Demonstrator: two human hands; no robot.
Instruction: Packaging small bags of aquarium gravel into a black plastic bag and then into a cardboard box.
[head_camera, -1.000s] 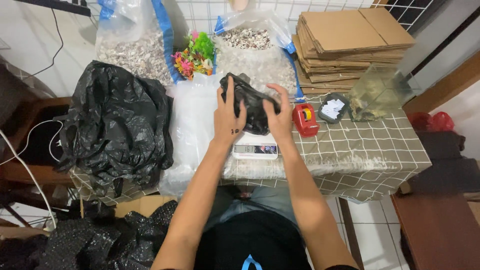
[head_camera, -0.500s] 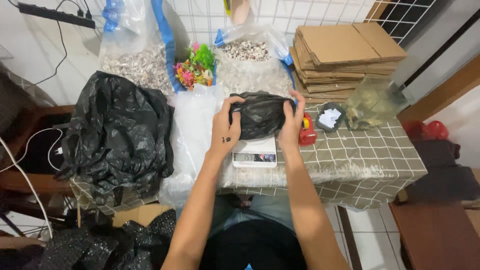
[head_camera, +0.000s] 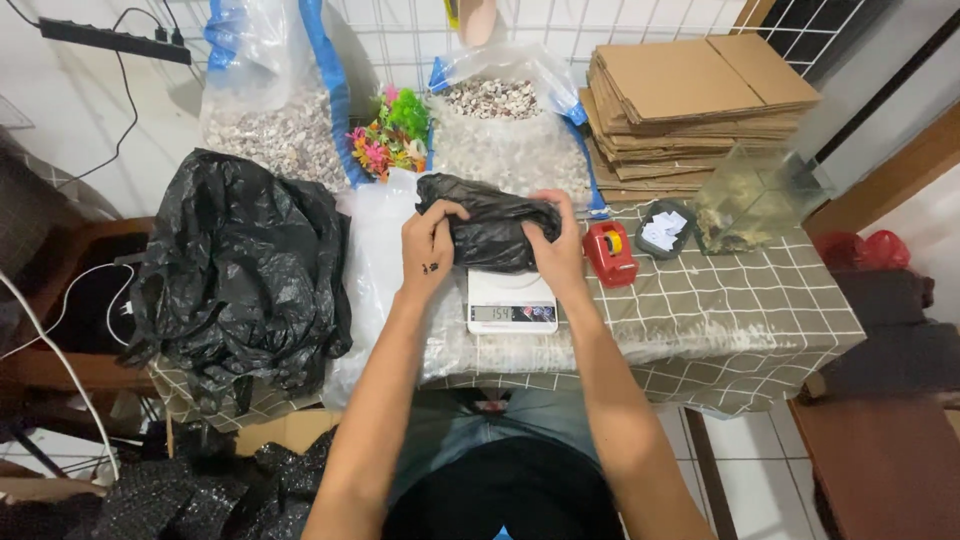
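Lowered black bag onto white scale since earlier frame, on checked table. Left hand clamped on bag's left end, fingers curled over top; right hand clamped on right end, thumb up. Forearms converging. Red tape dispenser just beside right hand.
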